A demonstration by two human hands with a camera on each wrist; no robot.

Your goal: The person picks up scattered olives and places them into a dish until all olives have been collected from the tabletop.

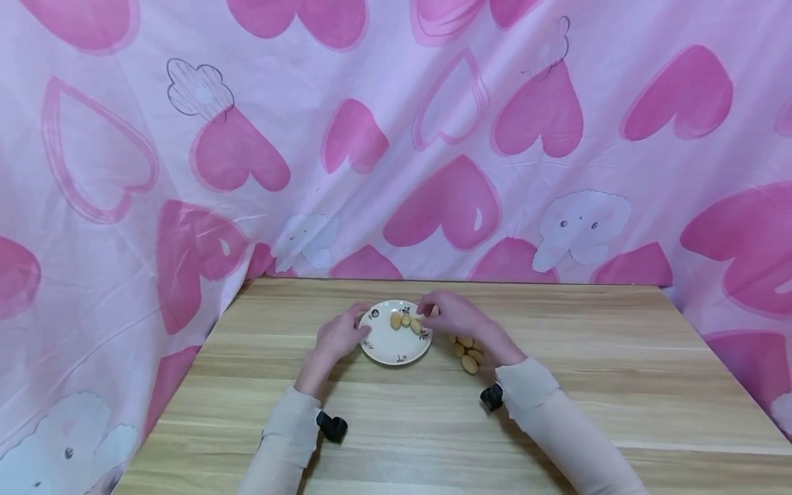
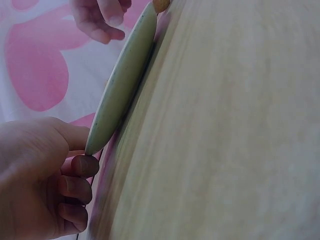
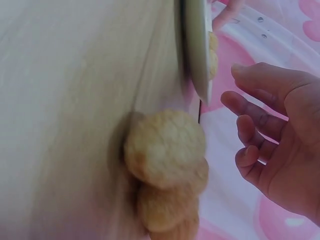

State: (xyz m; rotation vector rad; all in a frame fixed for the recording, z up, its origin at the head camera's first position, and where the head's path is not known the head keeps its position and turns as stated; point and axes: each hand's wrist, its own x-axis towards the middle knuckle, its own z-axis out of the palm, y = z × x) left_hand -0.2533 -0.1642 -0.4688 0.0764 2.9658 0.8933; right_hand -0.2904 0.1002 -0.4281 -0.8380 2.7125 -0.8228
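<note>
A round white plate [image 1: 394, 349] with small dark prints on its rim lies on the table. My left hand [image 1: 337, 337] grips the plate's left edge, thumb at the rim and fingers below, as the left wrist view shows. Three small golden-brown biscuits [image 1: 395, 320] sit in a row on the plate's far half. Over the plate's right edge hovers my right hand [image 1: 456, 315], its fingers loosely bent and nothing between them in the right wrist view. Under and beside my right forearm, several more biscuits [image 3: 166, 149] lie in a heap on the table, partly hidden in the head view.
The wooden table [image 1: 408, 440] reaches back to a pink cloth [image 1: 433, 137] with hearts, which hangs behind and along the sides. A small black wrist camera [image 1: 333, 427] sits on the left sleeve, and another black camera [image 1: 491, 397] on the right.
</note>
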